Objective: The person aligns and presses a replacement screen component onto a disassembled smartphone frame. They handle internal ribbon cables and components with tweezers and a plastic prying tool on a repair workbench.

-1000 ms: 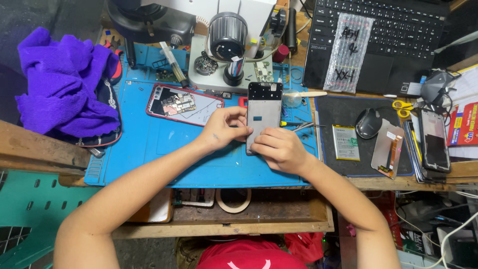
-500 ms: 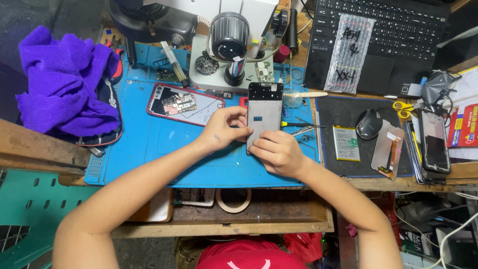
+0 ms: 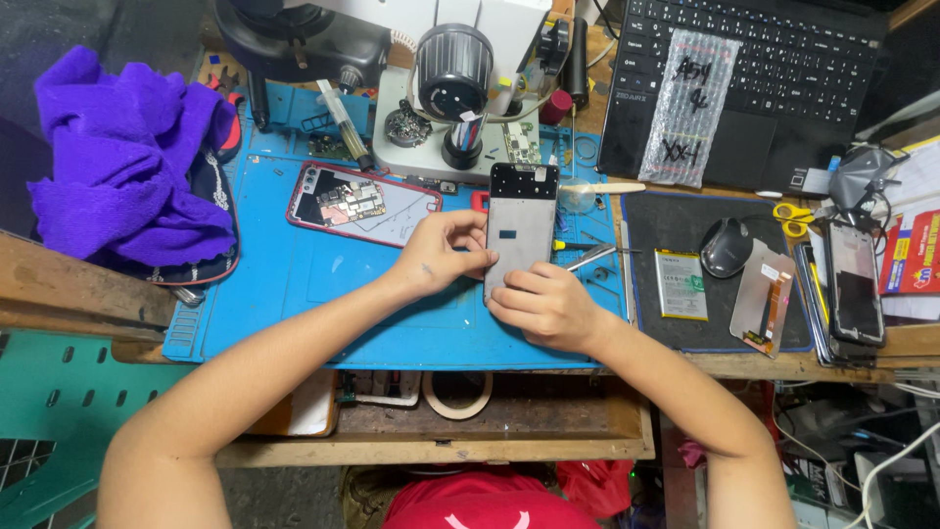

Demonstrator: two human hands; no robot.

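Observation:
A grey phone screen panel (image 3: 522,220) with a black top band lies lengthwise on the blue work mat (image 3: 294,284). My left hand (image 3: 446,253) grips its left edge with fingers and thumb. My right hand (image 3: 548,306) covers and holds its lower end. An opened phone body with a red rim (image 3: 362,203) lies on the mat to the left, its circuit board showing.
A purple cloth (image 3: 122,162) lies at the left. A microscope base (image 3: 455,83) stands behind the mat. A laptop (image 3: 754,78) with a bubble-wrap bag on it sits at the right, with a mouse (image 3: 727,247), a battery (image 3: 681,284), loose screens (image 3: 854,279) and yellow scissors (image 3: 795,217).

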